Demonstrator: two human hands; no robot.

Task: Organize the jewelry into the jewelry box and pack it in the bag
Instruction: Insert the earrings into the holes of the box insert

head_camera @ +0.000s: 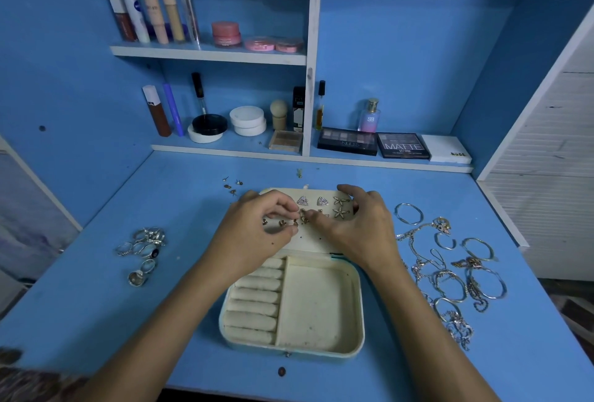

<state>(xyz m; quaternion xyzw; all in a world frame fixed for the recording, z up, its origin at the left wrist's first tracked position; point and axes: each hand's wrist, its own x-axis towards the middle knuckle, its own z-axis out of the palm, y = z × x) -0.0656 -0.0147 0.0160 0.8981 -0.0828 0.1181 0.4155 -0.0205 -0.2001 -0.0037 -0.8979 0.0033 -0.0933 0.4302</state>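
Note:
A cream jewelry box point(321, 347) lies open on the blue desk, its lid point(310, 241) laid flat behind it. Triangle earrings point(302, 200) and starfish earrings point(340, 212) are pinned in the lid. My left hand point(257, 228) and my right hand point(356, 224) meet over the lid, both pinching at a small gold earring point(302, 216). Several rings point(144, 245) lie to the left of the box. Bangles and chains point(450, 273) are spread to its right. Small studs point(232, 185) lie behind the lid.
Shelves at the back hold cosmetics: tubes point(151, 12), pink jars point(226, 34), white jars point(247, 120), a perfume bottle point(369, 115) and eyeshadow palettes point(401, 145). A white slatted panel point(546, 176) stands at the right. No bag is in view.

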